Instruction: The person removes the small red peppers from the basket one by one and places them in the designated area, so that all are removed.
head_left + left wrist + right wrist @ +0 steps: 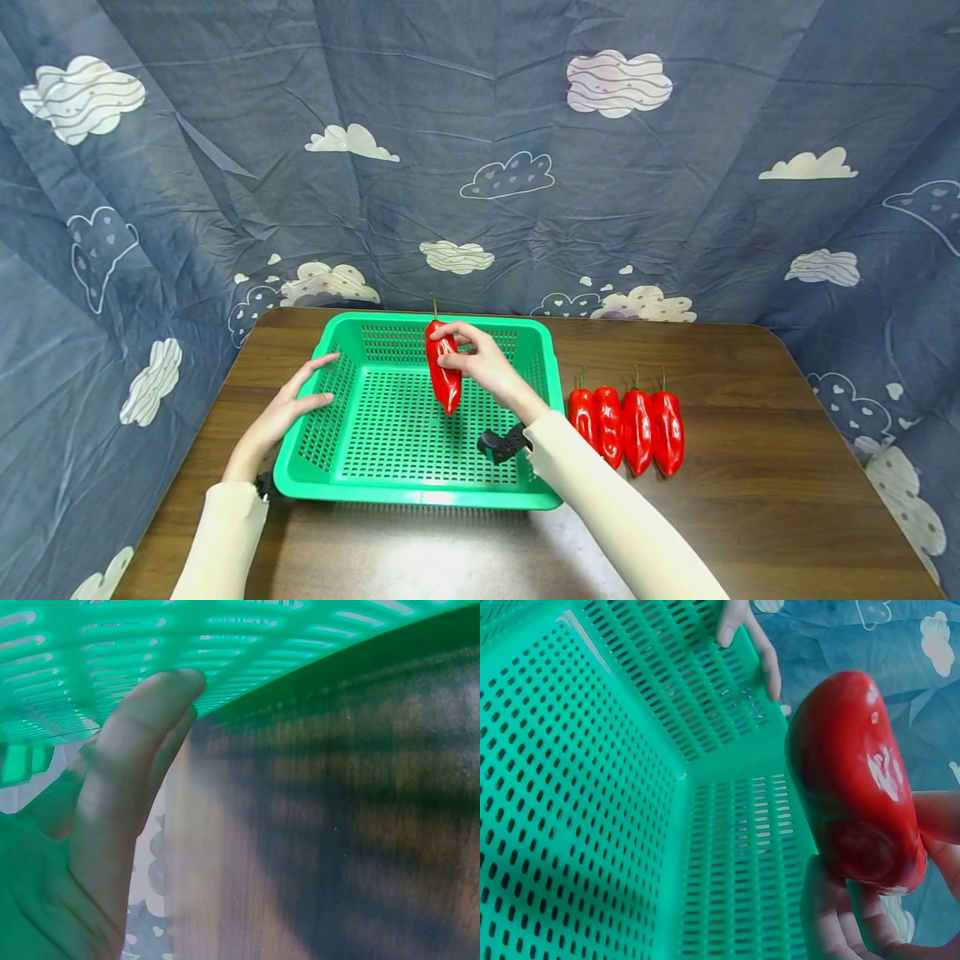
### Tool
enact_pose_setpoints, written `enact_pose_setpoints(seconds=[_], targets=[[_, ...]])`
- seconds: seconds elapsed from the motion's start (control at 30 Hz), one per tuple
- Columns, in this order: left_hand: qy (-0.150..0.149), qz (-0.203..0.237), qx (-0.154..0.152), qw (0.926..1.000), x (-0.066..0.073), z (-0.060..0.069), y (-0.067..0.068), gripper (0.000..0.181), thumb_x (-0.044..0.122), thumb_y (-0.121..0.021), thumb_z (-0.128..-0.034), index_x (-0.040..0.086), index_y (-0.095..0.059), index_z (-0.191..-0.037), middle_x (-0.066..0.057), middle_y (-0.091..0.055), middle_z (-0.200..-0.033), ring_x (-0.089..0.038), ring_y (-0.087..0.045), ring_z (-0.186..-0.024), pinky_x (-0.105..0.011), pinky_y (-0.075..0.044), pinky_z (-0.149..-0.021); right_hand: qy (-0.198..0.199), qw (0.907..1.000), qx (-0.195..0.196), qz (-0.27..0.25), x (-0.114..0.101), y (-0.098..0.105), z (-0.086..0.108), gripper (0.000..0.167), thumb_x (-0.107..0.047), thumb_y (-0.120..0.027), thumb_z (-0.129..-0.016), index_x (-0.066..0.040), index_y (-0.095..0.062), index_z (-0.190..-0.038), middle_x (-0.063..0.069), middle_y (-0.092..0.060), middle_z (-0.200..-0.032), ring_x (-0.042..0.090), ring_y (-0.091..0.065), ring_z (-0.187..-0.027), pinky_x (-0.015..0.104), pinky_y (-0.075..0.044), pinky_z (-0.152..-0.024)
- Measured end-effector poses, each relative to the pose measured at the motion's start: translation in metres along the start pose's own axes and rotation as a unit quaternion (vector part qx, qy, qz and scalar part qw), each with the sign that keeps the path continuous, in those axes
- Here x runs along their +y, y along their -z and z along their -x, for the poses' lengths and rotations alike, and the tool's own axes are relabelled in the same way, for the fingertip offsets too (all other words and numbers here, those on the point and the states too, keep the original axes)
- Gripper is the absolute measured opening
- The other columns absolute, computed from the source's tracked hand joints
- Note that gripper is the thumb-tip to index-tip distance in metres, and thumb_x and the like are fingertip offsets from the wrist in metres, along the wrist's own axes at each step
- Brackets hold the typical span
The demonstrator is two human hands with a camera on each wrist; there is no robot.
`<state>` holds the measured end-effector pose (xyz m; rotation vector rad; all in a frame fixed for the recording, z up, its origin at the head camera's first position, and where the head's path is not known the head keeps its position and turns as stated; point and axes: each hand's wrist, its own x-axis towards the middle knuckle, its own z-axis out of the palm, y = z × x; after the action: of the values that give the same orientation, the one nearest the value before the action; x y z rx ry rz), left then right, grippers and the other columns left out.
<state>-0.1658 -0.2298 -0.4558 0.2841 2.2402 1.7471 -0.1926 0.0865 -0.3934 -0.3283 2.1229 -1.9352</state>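
Observation:
My right hand (480, 362) pinches a glossy red chili pepper (442, 375) between thumb and fingers, above the inside of a green plastic basket (438, 498). The pepper's thin green stem points toward the backdrop. In the right wrist view the same pepper (851, 780) hangs beside the basket's slotted wall, its blunt body toward the camera. At the basket's left side, my left hand (281, 412) reaches over the rim with thumb and forefinger spread and fairly straight. Outside the slotted wall, digits of the left hand (124, 772) show close up in the left wrist view.
Several more red chili peppers (637, 433) lie side by side in a row, just right of the basket on the brown wooden table (787, 467). A dark blue cloth (450, 192) printed with white clouds hangs behind the table and around its sides.

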Motion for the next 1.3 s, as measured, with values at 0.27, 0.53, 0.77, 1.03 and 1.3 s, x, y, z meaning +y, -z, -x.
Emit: enact_pose_setpoints(seconds=[0.27,0.53,0.77,1.03,1.3], targets=[[-0.010,-0.011,0.001,0.9999,-0.001,-0.001,0.000,0.060,0.017,-0.055,-0.0963,0.019,-0.029,-0.151,-0.011,-0.005,-0.158,-0.035,-0.004,-0.140,-0.065,-0.014,-0.103,-0.001,1.0000,0.009,0.002,-0.004,0.012,0.007,0.030,0.002,-0.060,-0.085,-0.005,-0.062,-0.115,0.018,-0.054,-0.111,0.028,-0.061,-0.086,0.036,-0.054,-0.072],[-0.009,-0.004,-0.002,1.0000,-0.001,0.000,0.001,0.059,0.015,-0.053,-0.0968,0.021,-0.029,-0.151,-0.009,-0.004,-0.158,-0.036,-0.003,-0.141,-0.065,-0.014,-0.102,0.005,0.9998,0.016,0.006,-0.007,0.024,0.016,0.031,0.001,-0.059,-0.086,-0.003,-0.060,-0.116,0.020,-0.054,-0.111,0.029,-0.062,-0.085,0.038,-0.054,-0.073],[-0.019,-0.022,0.001,0.9996,0.000,-0.001,0.001,0.061,0.014,-0.054,-0.0961,0.017,-0.027,-0.151,-0.010,-0.006,-0.158,-0.037,-0.002,-0.141,-0.068,-0.012,-0.101,0.012,0.9996,0.025,0.001,-0.007,0.034,0.022,0.032,0.002,-0.059,-0.085,-0.001,-0.059,-0.117,0.020,-0.053,-0.110,0.026,-0.062,-0.082,0.037,-0.054,-0.072],[-0.017,-0.018,0.000,0.9997,0.000,-0.001,0.000,0.061,0.015,-0.054,-0.0961,0.017,-0.028,-0.151,-0.010,-0.006,-0.158,-0.037,-0.002,-0.141,-0.068,-0.012,-0.102,0.019,0.9989,0.043,0.008,-0.006,0.046,0.028,0.032,0.002,-0.060,-0.085,0.000,-0.059,-0.117,0.020,-0.054,-0.109,0.024,-0.062,-0.080,0.035,-0.053,-0.070],[-0.019,-0.018,-0.001,0.9997,0.000,-0.001,0.000,0.061,0.015,-0.053,-0.0961,0.017,-0.027,-0.151,-0.010,-0.006,-0.158,-0.037,-0.002,-0.141,-0.068,-0.012,-0.102,0.013,0.9988,0.047,0.010,-0.006,0.058,0.036,0.032,0.003,-0.059,-0.085,-0.001,-0.059,-0.117,0.018,-0.053,-0.109,0.024,-0.061,-0.079,0.036,-0.053,-0.069]])
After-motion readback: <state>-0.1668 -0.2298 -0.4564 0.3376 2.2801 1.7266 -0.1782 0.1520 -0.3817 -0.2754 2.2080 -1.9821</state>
